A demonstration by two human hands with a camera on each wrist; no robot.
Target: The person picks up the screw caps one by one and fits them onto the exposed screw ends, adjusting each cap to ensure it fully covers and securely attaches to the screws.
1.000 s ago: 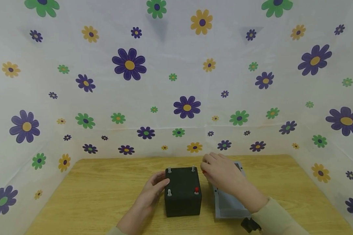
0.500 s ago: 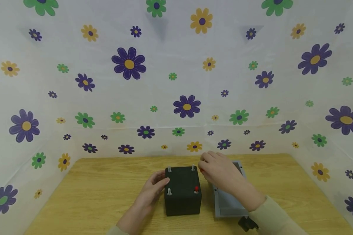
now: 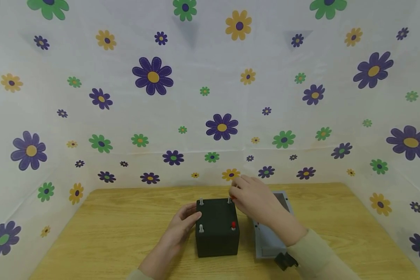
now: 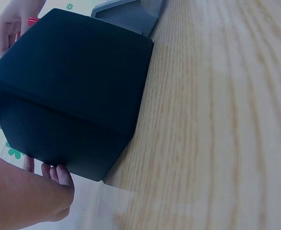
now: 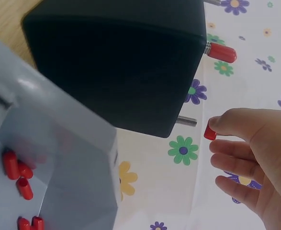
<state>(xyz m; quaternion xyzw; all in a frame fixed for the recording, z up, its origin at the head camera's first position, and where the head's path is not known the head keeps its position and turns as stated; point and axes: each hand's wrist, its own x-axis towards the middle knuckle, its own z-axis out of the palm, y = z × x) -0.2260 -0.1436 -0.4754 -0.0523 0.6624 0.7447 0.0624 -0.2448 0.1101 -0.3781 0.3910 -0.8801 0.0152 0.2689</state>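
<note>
A black box (image 3: 217, 217) with upright threaded studs at its top corners stands on the table. My left hand (image 3: 182, 227) holds its left side, thumb at the top edge. Between thumb and index finger my right hand (image 5: 255, 158) pinches a small red cap (image 5: 210, 130). That cap is close to the tip of the bare far right stud (image 5: 186, 121), with a small gap between them. Another red cap (image 5: 221, 52) covers the near right stud. Both left studs (image 3: 201, 228) are bare metal.
A grey bin (image 3: 270, 252) sits right of the box, under the right forearm. Several loose red caps (image 5: 10, 165) lie inside it. Wooden table (image 3: 126, 233) surrounds them, and a flowered white sheet (image 3: 196, 116) hangs behind and at both sides.
My right hand has moved left, from over the bin's far end to the box's far right stud, carrying the red cap. My left hand and the box have stayed put.
</note>
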